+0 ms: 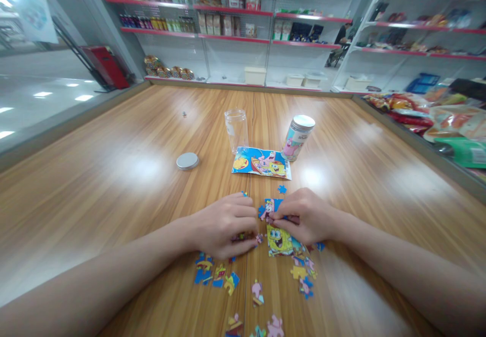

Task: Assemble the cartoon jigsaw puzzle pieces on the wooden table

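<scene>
A partly joined cartoon jigsaw [279, 238] lies on the wooden table [114, 175] between my hands. My right hand [304, 215] rests on its right side, fingers pinched on a piece at the puzzle's upper edge. Curled over a few loose pieces just left of the puzzle is my left hand [226, 223], fingertips pressed down on them. Several loose pieces [216, 271] are scattered in front of my hands, and one small blue piece [281, 189] lies just beyond.
Further back lie a printed reference picture [261, 162], an open clear jar [236, 130], a closed picture tin [298, 137] and a metal lid [187, 160]. Snack bags [448, 119] line the right edge. Store shelves [235, 23] stand behind.
</scene>
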